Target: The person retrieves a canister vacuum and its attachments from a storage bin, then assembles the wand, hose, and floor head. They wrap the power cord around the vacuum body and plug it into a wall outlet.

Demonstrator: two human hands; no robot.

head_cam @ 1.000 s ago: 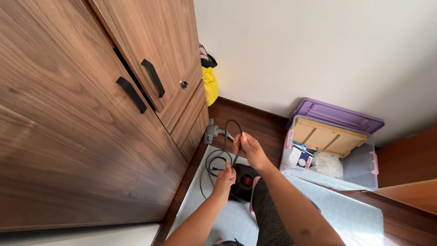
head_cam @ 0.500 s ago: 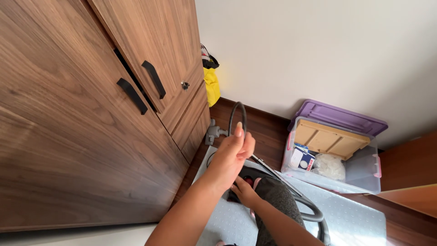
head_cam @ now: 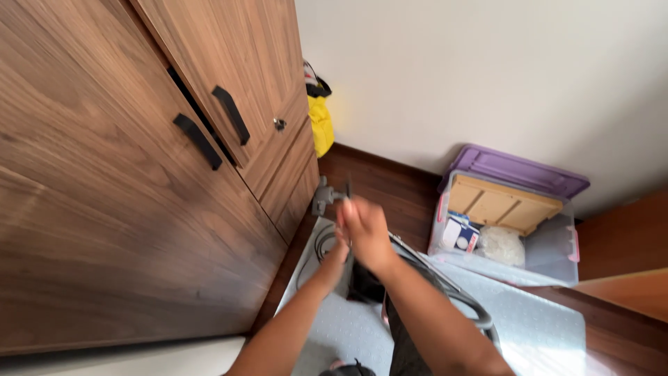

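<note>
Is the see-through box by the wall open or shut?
Open. The clear box has no lid on top; its purple lid leans behind it against the wall, and a wooden frame shows inside.

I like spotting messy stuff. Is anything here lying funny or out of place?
A little. The purple lid is off its clear storage box and leans behind it against the wall. A loose black cord lies coiled on the floor mat by the hands.
</note>
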